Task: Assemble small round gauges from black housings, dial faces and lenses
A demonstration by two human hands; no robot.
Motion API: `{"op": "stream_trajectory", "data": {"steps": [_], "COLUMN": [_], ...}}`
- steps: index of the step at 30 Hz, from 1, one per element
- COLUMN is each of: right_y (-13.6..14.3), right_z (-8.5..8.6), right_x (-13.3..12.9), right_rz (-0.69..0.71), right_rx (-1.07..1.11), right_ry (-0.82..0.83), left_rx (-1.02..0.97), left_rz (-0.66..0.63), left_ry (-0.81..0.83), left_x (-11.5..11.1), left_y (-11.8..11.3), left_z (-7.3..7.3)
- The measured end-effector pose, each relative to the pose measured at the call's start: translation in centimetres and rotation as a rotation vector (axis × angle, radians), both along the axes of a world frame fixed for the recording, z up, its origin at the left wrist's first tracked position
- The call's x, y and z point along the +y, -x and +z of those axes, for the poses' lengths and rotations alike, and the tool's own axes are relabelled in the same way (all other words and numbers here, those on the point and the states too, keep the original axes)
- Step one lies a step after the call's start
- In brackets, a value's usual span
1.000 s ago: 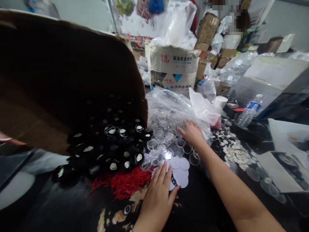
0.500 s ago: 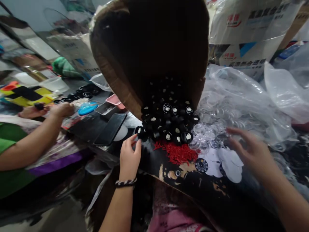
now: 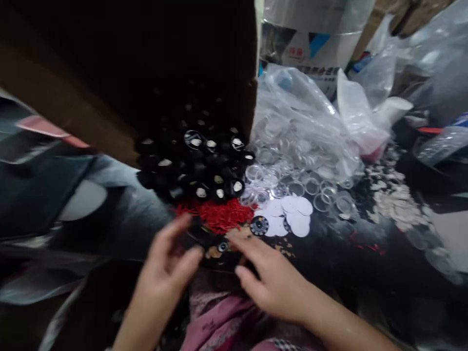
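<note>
My left hand, blurred, holds a black round piece between its fingertips, just in front of a heap of small red strips. To its right, my right hand reaches in with thumb and forefinger apart; nothing shows between them. Between both hands a small round metal fitting sits on the worn black table top. White paper discs lie beyond my right hand, beside a black printed dial. Many black round pieces with whitish patches spill out behind the red strips.
A large cardboard box opens toward me behind the black pieces. Clear plastic rings pour from a plastic bag on the right. Beige bits lie farther right. A pink tray and a dark flat slab are at left.
The view has swung right and closer. My left hand has brought the black piece away from the pile's edge toward me. My right hand has come from beside the rings and discs to the middle.
</note>
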State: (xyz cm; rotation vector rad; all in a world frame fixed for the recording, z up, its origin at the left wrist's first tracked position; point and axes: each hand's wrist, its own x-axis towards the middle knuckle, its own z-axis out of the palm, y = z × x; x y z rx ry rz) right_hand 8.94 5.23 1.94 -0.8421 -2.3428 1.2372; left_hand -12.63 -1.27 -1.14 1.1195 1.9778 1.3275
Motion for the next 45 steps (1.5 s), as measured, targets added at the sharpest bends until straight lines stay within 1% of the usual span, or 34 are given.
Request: {"op": "stream_trajectory", "data": {"steps": [1,2,3,4,5,8,10,12,14,16,18,20,22,23,25,27,29,33,35,39,43,45], "right_y": [0.2,0.2,-0.1,-0.5,-1.0,-1.8,-1.5,-1.0,-0.7,-0.7,-0.9,-1.4,-1.8,-1.9,-1.9,-1.4,-0.9,-0.4,-0.5,-0.8,-0.8,-0.8], "right_z": [0.0,0.0,-0.1,-0.1,-0.2,-0.6,-1.1,-1.5,-1.9,-2.1,-2.0,-1.7,-1.1,-0.8,-0.2,0.2,0.4,0.8,1.0,1.1,0.8,0.7], "right_x": [0.1,0.4,0.8,1.3,1.9,3.7,4.4,4.8,4.9,4.7,4.5,4.1,3.7,3.5,3.0,2.7,2.5,2.6,2.7,2.9,2.9,2.6], "right_rz": [0.021,0.042,0.045,0.021,-0.021,-0.193,-0.224,-0.220,-0.230,-0.249,-0.266,-0.286,-0.331,-0.356,-0.360,-0.304,-0.251,-0.300,-0.309,-0.285,-0.309,-0.307], "right_rx": [-0.009,-0.036,-0.081,-0.144,-0.219,-0.448,-0.538,-0.558,-0.523,-0.451,-0.339,-0.200,-0.056,0.006,0.096,0.134,0.108,-0.035,-0.075,-0.084,-0.129,-0.166], "right_ry": [-0.014,-0.024,-0.035,-0.055,-0.091,-0.296,-0.419,-0.460,-0.440,-0.392,-0.287,-0.130,0.002,0.034,0.047,0.032,0.026,0.099,0.143,0.191,0.207,0.199], "left_rx": [-0.005,-0.033,-0.092,-0.192,-0.328,-0.779,-0.982,-1.111,-1.202,-1.284,-1.363,-1.427,-1.437,-1.417,-1.357,-1.304,-1.254,-1.061,-0.998,-1.017,-0.994,-0.971], "left_rz": [-0.128,-0.221,-0.259,-0.232,-0.178,-0.037,-0.012,0.010,0.049,0.100,0.124,0.111,0.098,0.100,0.104,0.094,0.066,-0.062,-0.122,-0.181,-0.206,-0.197], "left_ry": [0.037,0.074,0.100,0.102,0.091,0.036,0.018,0.008,0.008,0.023,0.043,0.057,0.050,0.039,0.014,0.013,0.034,0.068,0.068,0.085,0.075,0.082], "left_x": [-1.0,-1.7,-2.2,-2.4,-2.3,-1.4,-0.6,0.0,0.3,0.6,0.8,1.0,1.1,1.2,1.2,1.0,0.6,0.1,0.0,0.1,0.1,0.0], "left_y": [-1.6,-2.8,-3.7,-4.4,-4.8,-5.8,-6.5,-7.1,-7.4,-7.6,-7.7,-8.0,-8.4,-8.7,-9.2,-9.7,-10.1,-10.2,-10.0,-9.6,-9.8,-9.9], "left_z": [0.0,-0.1,-0.3,-0.4,-0.5,-0.2,0.4,1.0,1.2,1.2,1.1,1.0,1.0,1.1,1.0,0.8,0.4,-0.7,-1.1,-1.2,-0.9,-0.9]}}
